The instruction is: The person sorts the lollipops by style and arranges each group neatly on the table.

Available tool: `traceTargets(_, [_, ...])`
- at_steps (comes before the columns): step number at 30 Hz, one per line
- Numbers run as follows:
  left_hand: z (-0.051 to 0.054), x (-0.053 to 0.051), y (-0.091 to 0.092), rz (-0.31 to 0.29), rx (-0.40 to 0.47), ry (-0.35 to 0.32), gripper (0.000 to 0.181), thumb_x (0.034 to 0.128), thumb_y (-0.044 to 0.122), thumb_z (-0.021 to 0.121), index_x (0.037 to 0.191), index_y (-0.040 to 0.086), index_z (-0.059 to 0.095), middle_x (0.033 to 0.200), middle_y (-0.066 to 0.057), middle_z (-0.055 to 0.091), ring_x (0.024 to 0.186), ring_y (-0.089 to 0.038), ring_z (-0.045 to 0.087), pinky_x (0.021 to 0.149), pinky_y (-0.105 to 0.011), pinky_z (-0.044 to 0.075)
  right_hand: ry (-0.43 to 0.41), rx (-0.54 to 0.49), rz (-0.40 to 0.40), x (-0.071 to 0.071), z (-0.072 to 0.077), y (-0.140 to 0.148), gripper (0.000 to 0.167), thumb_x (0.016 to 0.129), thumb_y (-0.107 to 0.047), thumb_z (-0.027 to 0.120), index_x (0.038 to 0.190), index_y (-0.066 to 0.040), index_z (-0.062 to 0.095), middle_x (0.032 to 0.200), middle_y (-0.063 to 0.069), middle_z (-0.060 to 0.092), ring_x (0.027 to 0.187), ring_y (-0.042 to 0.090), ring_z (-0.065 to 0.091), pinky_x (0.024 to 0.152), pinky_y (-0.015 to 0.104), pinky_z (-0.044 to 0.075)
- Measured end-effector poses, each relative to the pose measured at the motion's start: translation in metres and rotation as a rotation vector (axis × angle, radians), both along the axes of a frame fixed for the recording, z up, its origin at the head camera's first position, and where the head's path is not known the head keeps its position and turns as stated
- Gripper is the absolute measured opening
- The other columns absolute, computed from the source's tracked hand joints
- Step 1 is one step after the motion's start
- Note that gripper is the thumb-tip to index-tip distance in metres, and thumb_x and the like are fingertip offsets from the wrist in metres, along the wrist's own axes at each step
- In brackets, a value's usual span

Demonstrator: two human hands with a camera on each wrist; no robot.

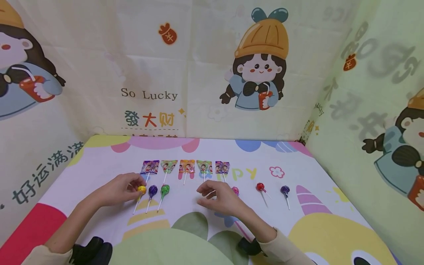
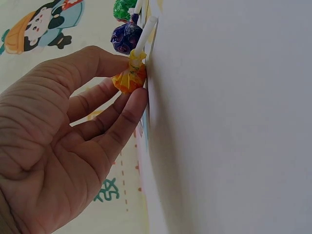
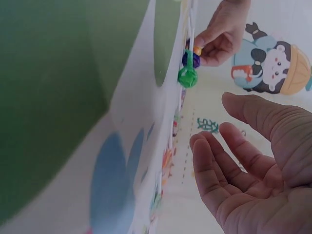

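Observation:
My left hand pinches the yellow-wrapped lollipop by its round head, between thumb and fingers, at the table surface. Its white stick points toward the near side. Just right of it lie a purple lollipop and a green lollipop, side by side. My right hand hovers over the table with relaxed, slightly bent fingers and nothing in them. Partly behind that hand shows a pink lollipop. Farther right are a red lollipop and a dark purple lollipop.
Behind the round lollipops runs a row of flat-wrapped lollipops, among them a purple one, an orange one and another purple one. A patterned cloth covers the table. Printed curtains hang behind and at the sides.

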State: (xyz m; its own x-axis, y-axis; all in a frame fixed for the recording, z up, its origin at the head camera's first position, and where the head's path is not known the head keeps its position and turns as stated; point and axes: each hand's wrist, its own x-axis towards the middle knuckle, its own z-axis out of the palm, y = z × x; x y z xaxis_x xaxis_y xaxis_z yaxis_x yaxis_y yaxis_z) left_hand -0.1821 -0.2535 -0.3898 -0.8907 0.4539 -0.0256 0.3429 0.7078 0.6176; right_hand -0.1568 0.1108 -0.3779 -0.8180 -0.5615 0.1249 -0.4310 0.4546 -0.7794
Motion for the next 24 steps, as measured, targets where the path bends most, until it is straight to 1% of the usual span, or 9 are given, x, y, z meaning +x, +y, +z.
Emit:
traceTargets(6, [0.001,-0.001,0.0,0.002,-0.005,-0.001,0.026,0.086,0.014,0.081,0.106,0.009,0.066,0.091,0.002,0.061,0.086,-0.016,0.055,0.074,-0.025,0.055,0.012,0.015,-0.033,-0.001,0.001,0.016,0.026,0.091,-0.016,0.078,0.111,-0.001,0.07,0.106,0.012,0.072,0.1,0.025,0.069,0.09,0.041,0.059])
traceTargets(9, [0.002,-0.001,0.0,0.001,-0.007,0.004,0.026,0.0858,0.013,0.08,0.106,0.008,0.066,0.091,0.003,0.06,0.086,-0.016,0.055,0.074,-0.027,0.055,0.027,0.013,-0.05,-0.002,0.002,0.023,0.027,0.09,-0.015,0.078,0.11,0.001,0.069,0.106,0.014,0.072,0.101,0.029,0.069,0.09,0.044,0.059])
traceTargets(13, [0.002,0.0,0.0,0.005,-0.006,0.006,0.026,0.0856,0.013,0.08,0.106,0.008,0.066,0.091,0.002,0.06,0.086,-0.016,0.055,0.075,-0.027,0.056,0.028,0.016,-0.098,-0.005,0.003,0.034,0.028,0.09,-0.014,0.079,0.111,0.002,0.069,0.108,0.016,0.072,0.102,0.032,0.069,0.09,0.043,0.059])
traceTargets(16, [0.002,0.001,0.0,0.006,-0.005,0.006,0.026,0.0857,0.014,0.08,0.106,0.008,0.066,0.091,0.003,0.06,0.087,-0.016,0.055,0.075,-0.027,0.056,0.033,0.014,-0.131,-0.006,0.004,0.043,0.028,0.09,-0.013,0.079,0.111,0.002,0.069,0.108,0.017,0.072,0.103,0.033,0.069,0.09,0.042,0.059])
traceTargets(20, [0.002,0.001,0.001,0.004,-0.002,0.005,0.025,0.086,0.014,0.08,0.106,0.009,0.066,0.091,0.003,0.061,0.087,-0.016,0.055,0.075,-0.025,0.055,0.044,0.012,-0.153,-0.006,0.005,0.054,0.029,0.089,-0.014,0.08,0.111,0.001,0.069,0.108,0.018,0.072,0.103,0.033,0.069,0.088,0.044,0.059])
traceTargets(24, [0.001,0.002,0.001,0.002,0.002,0.006,0.025,0.086,0.013,0.08,0.106,0.009,0.066,0.091,0.003,0.061,0.087,-0.016,0.055,0.075,-0.023,0.055,0.056,0.022,-0.17,-0.007,0.004,0.063,0.03,0.088,-0.014,0.081,0.111,0.001,0.069,0.107,0.018,0.071,0.098,0.032,0.07,0.087,0.045,0.06])
